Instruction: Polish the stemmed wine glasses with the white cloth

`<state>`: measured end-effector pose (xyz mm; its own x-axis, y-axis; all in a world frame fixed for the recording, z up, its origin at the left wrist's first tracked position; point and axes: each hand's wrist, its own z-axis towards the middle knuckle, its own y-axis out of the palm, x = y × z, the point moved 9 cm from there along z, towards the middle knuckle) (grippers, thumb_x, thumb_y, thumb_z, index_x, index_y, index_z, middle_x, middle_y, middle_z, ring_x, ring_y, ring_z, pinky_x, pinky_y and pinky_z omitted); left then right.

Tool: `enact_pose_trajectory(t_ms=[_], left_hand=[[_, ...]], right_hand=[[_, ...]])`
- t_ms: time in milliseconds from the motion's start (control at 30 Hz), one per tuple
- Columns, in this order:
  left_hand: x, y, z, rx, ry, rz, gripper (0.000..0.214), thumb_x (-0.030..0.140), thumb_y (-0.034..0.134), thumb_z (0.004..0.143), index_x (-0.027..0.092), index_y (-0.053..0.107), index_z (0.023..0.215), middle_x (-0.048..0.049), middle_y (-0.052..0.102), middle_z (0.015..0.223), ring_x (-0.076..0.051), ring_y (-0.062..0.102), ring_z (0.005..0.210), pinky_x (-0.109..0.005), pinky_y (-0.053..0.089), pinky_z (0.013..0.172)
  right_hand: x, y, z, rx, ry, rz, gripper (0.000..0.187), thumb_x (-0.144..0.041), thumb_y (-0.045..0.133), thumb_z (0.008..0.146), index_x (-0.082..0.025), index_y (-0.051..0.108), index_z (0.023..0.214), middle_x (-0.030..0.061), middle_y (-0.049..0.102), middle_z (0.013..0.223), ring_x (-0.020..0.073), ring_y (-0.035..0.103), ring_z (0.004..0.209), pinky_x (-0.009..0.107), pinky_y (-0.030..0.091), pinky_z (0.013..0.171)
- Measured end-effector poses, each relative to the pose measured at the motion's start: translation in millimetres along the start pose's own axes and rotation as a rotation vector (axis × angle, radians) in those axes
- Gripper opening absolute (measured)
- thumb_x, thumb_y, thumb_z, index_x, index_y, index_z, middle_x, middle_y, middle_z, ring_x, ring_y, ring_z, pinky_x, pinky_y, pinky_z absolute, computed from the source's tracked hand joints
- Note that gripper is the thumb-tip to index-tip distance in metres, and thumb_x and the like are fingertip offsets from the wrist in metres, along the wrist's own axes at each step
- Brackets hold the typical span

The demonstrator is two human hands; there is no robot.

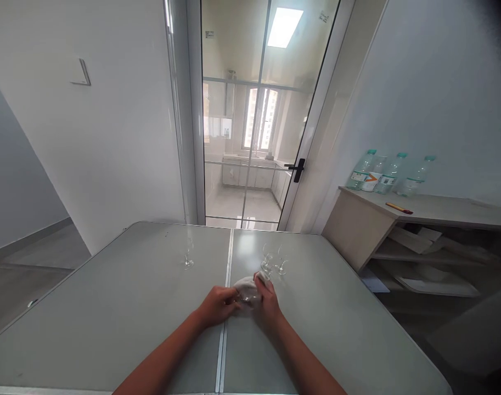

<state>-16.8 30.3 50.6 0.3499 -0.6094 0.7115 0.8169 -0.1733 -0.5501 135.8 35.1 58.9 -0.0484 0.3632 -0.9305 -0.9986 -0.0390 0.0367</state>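
Note:
Just above the table, my left hand [219, 305] is closed at the left side of a clear glass [246, 300], which is partly covered by a white cloth [245, 283]. My right hand [268, 299] grips the cloth from the right, its thumb up by a bunched end of it. The glass's full shape is hidden by cloth and fingers. Beyond my hands stand small clear stemmed glasses: one stemmed glass [188, 262] left of the table's seam, and a group to the right with a stemmed glass [281, 267] at its edge.
The pale grey-green table [110, 312] has a metal seam [221, 351] down its middle. A glass door [250, 126] with a black handle [299, 170] stands beyond it. On the right, a cabinet [357, 230] bears several plastic bottles [388, 178] and a yellow-and-red stick-like object [398, 208].

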Motion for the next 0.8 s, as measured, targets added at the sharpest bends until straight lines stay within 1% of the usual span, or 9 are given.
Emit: enact_pose_trajectory(t_ms=[100, 267, 367, 433, 500, 567, 667, 733, 800], left_hand=[[-11.9, -20.1, 5.6, 0.185, -0.127, -0.146, 0.040, 0.040, 0.074, 0.083, 0.019, 0.049, 0.061, 0.0030, 0.053, 0.061, -0.012, 0.046, 0.059, -0.023, 0.036, 0.060], [-19.4, -44.3, 6.4, 0.396, -0.206, -0.115, 0.039, 0.046, 0.071, 0.087, 0.020, 0.050, 0.067, 0.0031, 0.055, 0.063, -0.012, 0.047, 0.057, -0.023, 0.036, 0.059], [-14.8, -37.5, 6.7, 0.295, -0.159, 0.069, 0.030, 0.040, 0.068, 0.090, 0.020, 0.055, 0.072, 0.0030, 0.056, 0.062, -0.012, 0.047, 0.055, -0.024, 0.034, 0.059], [-8.2, -24.8, 7.0, 0.157, -0.072, 0.216, 0.020, 0.031, 0.064, 0.091, 0.021, 0.059, 0.076, 0.0012, 0.058, 0.063, -0.014, 0.049, 0.056, -0.025, 0.032, 0.059], [-2.0, -11.1, 5.2, 0.025, 0.026, 0.295, 0.011, 0.021, 0.062, 0.089, 0.021, 0.062, 0.078, -0.0012, 0.062, 0.067, -0.015, 0.052, 0.058, -0.026, 0.031, 0.060], [5.1, 0.6, 1.9, -0.083, 0.128, 0.322, 0.011, 0.014, 0.059, 0.086, 0.021, 0.064, 0.079, -0.0027, 0.064, 0.070, -0.015, 0.053, 0.059, -0.026, 0.030, 0.060], [16.2, 11.2, -3.7, -0.181, 0.256, 0.342, 0.014, 0.012, 0.056, 0.087, 0.021, 0.063, 0.079, -0.0036, 0.064, 0.072, -0.015, 0.053, 0.060, -0.027, 0.030, 0.060], [18.6, 10.2, -4.2, -0.169, 0.250, 0.313, 0.015, 0.015, 0.057, 0.089, 0.020, 0.059, 0.075, -0.0021, 0.062, 0.070, -0.014, 0.051, 0.059, -0.026, 0.031, 0.059], [16.4, 3.9, -1.8, -0.103, 0.172, 0.247, 0.019, 0.019, 0.062, 0.088, 0.020, 0.054, 0.070, 0.0010, 0.057, 0.066, -0.012, 0.047, 0.057, -0.025, 0.030, 0.058]], right_hand=[[2.6, -7.7, -0.8, 0.106, 0.047, 0.072, 0.031, -0.054, 0.042, 0.100, -0.025, 0.051, 0.090, 0.0001, 0.052, 0.078, 0.0199, 0.054, 0.067, 0.032, 0.049, 0.062], [-19.6, 0.4, -13.6, 0.065, -0.026, -0.093, 0.020, -0.042, 0.048, 0.100, -0.026, 0.053, 0.091, 0.0023, 0.056, 0.082, 0.0223, 0.057, 0.076, 0.035, 0.052, 0.071], [-37.2, 15.4, -17.7, -0.084, -0.219, -0.316, 0.007, -0.031, 0.055, 0.094, -0.026, 0.058, 0.095, 0.0059, 0.064, 0.094, 0.0291, 0.062, 0.103, 0.043, 0.051, 0.090], [-44.3, 28.2, -20.9, -0.206, -0.363, -0.463, 0.014, -0.024, 0.053, 0.089, -0.025, 0.061, 0.101, 0.0076, 0.067, 0.107, 0.0324, 0.057, 0.123, 0.052, 0.042, 0.108], [-43.5, 34.9, -22.1, -0.276, -0.408, -0.534, 0.021, -0.018, 0.051, 0.086, -0.025, 0.062, 0.102, 0.0060, 0.068, 0.107, 0.0305, 0.059, 0.121, 0.057, 0.030, 0.117], [-38.5, 33.7, -19.8, -0.268, -0.361, -0.541, 0.017, -0.017, 0.052, 0.085, -0.024, 0.063, 0.096, 0.0034, 0.068, 0.094, 0.0262, 0.063, 0.100, 0.054, 0.035, 0.114], [-23.6, 20.8, -12.5, -0.154, -0.159, -0.354, 0.008, -0.028, 0.057, 0.089, -0.023, 0.060, 0.084, 0.0000, 0.060, 0.077, 0.0198, 0.054, 0.073, 0.038, 0.051, 0.083], [-6.4, 6.9, -7.9, -0.016, 0.027, -0.092, 0.021, -0.041, 0.062, 0.091, -0.022, 0.060, 0.083, -0.0007, 0.058, 0.073, 0.0182, 0.052, 0.068, 0.031, 0.049, 0.068], [11.0, -6.8, -6.3, 0.142, 0.168, 0.163, 0.032, -0.053, 0.068, 0.087, -0.021, 0.064, 0.085, 0.0008, 0.061, 0.076, 0.0192, 0.057, 0.071, 0.030, 0.050, 0.065]])
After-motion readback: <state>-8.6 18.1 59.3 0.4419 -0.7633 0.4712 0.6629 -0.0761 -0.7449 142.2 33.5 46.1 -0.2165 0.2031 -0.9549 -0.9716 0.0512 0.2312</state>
